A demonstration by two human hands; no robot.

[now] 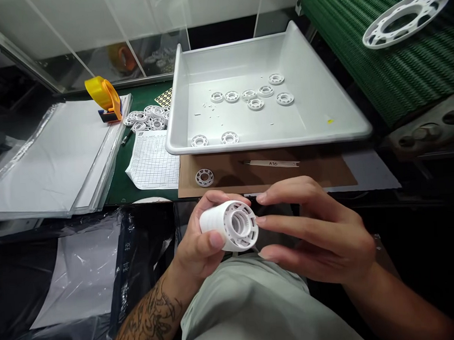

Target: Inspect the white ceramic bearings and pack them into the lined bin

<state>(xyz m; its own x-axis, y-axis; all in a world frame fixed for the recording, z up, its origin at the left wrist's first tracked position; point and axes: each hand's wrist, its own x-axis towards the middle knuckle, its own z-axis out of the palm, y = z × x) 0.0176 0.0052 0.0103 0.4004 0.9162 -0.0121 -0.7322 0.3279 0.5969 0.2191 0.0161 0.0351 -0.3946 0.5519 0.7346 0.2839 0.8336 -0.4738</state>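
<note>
My left hand [203, 236] is wrapped round a stack of white plastic rings [231, 226], held sideways above my lap with its slotted end facing right. My right hand [320, 231] is beside that end, its fingers apart and nothing between them. A fingertip is at the rim of the end ring; I cannot tell whether it presses on it. Beyond my left hand, a single white ring [205, 177] lies flat on the brown board [227, 182]. Several more rings [255, 104] lie scattered in the large white tray [267, 146], with small white scraps among them.
A white pen-like tool marked A16 [274, 163] lies before the tray. To the left are a grid sheet [157, 163], a heap of rings [155, 115], bagged paper sheets [56, 152] and a yellow tape dispenser [109, 102]. At right, a ring [406, 18] sits on a green ribbed belt [360, 44].
</note>
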